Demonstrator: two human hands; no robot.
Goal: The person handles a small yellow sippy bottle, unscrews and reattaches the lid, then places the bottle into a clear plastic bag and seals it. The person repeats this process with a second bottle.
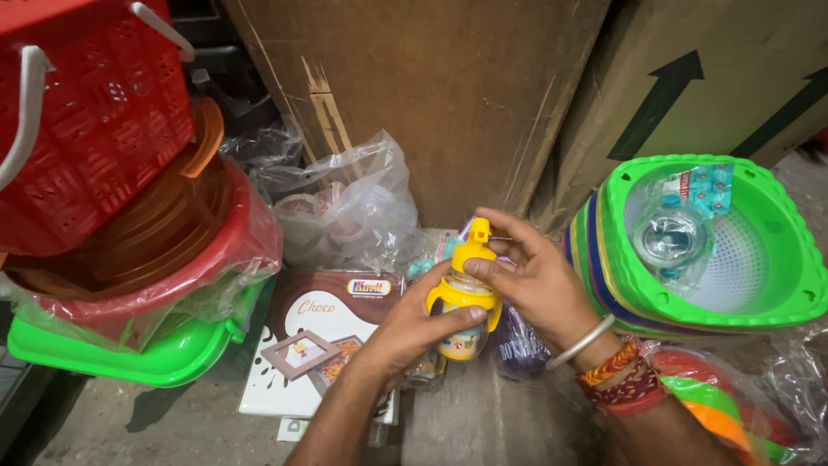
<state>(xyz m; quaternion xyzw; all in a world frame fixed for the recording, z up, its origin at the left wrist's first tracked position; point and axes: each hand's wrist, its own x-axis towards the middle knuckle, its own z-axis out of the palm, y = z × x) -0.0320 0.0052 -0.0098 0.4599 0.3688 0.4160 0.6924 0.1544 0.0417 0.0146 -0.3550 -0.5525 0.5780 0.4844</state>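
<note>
Clasping a yellow-lidded sipper bottle (464,298): left hand (412,332) below; right hand (539,280) pinching lid.

Red basket (86,112) cut off top-left

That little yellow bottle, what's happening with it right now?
A person holds a small yellow sipper bottle in both hands: the left hand grips its body, and the right hand has its fingers on the yellow cap. It is held above a brown and white box. Stacked green baskets sit to the right, and red tubs to the left.
</note>
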